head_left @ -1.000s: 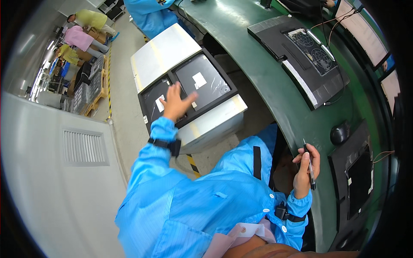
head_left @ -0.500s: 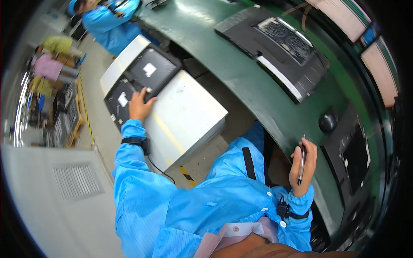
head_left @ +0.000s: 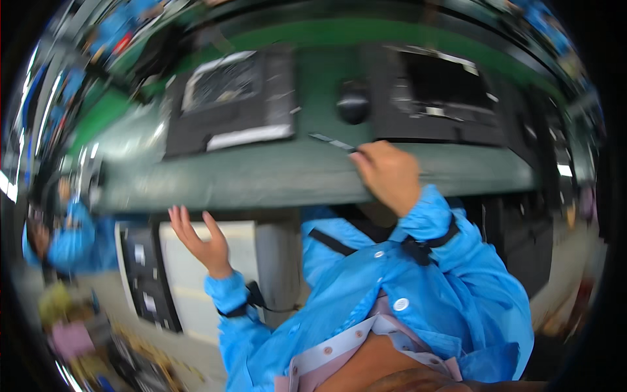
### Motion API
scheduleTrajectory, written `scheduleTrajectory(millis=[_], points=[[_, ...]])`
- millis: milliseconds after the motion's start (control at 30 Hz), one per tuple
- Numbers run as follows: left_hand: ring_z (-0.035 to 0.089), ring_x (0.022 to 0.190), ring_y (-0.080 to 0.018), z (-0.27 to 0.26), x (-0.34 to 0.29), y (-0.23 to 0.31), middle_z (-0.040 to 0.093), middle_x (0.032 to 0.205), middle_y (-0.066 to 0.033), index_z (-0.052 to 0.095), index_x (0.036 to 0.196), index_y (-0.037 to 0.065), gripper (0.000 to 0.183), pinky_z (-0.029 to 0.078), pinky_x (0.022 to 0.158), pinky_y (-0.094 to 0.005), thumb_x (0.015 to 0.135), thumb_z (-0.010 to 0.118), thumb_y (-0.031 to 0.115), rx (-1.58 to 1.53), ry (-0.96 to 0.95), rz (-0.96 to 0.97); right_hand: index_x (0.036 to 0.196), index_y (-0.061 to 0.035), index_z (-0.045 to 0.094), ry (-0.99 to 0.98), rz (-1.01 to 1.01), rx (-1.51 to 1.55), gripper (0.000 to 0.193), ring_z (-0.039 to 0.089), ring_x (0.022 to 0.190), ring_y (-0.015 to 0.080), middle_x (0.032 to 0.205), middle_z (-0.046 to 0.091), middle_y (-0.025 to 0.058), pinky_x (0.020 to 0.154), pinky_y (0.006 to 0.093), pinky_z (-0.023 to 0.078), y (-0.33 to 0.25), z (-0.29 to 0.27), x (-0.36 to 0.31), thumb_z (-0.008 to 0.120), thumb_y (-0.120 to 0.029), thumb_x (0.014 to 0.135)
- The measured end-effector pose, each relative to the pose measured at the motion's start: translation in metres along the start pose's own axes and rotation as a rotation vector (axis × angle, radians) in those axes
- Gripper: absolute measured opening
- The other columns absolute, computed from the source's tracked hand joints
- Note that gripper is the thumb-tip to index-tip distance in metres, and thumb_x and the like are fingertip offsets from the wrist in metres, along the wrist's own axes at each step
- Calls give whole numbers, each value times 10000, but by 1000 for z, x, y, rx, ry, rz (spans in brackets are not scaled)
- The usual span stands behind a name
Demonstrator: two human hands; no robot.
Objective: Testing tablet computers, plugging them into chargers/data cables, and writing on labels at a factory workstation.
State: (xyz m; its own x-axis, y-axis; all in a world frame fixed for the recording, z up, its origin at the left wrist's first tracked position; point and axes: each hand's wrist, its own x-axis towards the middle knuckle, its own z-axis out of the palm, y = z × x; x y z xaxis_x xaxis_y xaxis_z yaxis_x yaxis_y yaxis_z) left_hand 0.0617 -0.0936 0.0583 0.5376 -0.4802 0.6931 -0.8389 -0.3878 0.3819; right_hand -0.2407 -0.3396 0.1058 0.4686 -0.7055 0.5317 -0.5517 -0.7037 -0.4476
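Note:
My right hand (head_left: 390, 175) is closed on a slim pen (head_left: 332, 141), held over the front part of the green bench (head_left: 261, 179). The pen points left, toward the gap between two flat black units. The left unit (head_left: 277, 98) carries a silvery framed section and a white strip along its near edge. On the right unit (head_left: 418, 124) lies a dark rectangular panel. My left hand (head_left: 206, 243) is empty, fingers spread, above the white box (head_left: 209, 274) by the bench's front edge. Motion blurs the picture.
A black mouse (head_left: 353, 102) lies between the two units. Black trays (head_left: 147, 277) with white labels sit at the white box's left side. A co-worker in blue (head_left: 72, 235) is at the bench's left end. Other people and stacked goods appear at the lower left.
The view has swung right toward the bench. My left hand has come off the black trays. My right hand, still holding the pen, has turned palm down over the bench.

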Motion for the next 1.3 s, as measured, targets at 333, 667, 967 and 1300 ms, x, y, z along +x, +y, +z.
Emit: scheduleTrajectory(millis=[333, 667, 967, 1300], points=[[362, 1437, -420, 97, 25, 250, 462, 1483, -208, 573, 1301, -5, 457, 242, 1198, -556, 872, 704, 81, -457, -566, 504, 1056, -67, 688, 203, 43, -279, 285, 651, 757, 316, 847, 635, 113, 652, 402, 530, 133, -180, -55, 750, -223, 826], [359, 1442, -409, 96, 13, 255, 457, 1493, -203, 548, 1326, -11, 432, 263, 1180, -546, 920, 648, 97, -377, -571, 384, 1409, 23, 506, 318, 1786, -1193, 964, 496, 1331, 368, 1410, 551, 223, 1092, 454, 401, 243, -435, -417, 562, -760, 849], [461, 1374, -402, 92, 4, 327, 528, 1417, -195, 615, 1189, -22, 262, 349, 1129, -513, 928, 589, -15, -533, -519, 687, 1309, 14, 608, 900, 1695, 384, 772, 652, 1109, 276, 1256, 659, 197, 970, 380, 500, 248, -439, -505, 615, -645, 907], [534, 1296, -417, 106, -2, 344, 604, 1299, -187, 649, 1085, -7, 242, 427, 1058, -501, 853, 623, -70, -692, -541, 671, 1252, 46, 600, 1098, 1406, 596, 579, 690, 978, 210, 1137, 685, 157, 867, 334, 565, 226, -480, -520, 631, -463, 978]])
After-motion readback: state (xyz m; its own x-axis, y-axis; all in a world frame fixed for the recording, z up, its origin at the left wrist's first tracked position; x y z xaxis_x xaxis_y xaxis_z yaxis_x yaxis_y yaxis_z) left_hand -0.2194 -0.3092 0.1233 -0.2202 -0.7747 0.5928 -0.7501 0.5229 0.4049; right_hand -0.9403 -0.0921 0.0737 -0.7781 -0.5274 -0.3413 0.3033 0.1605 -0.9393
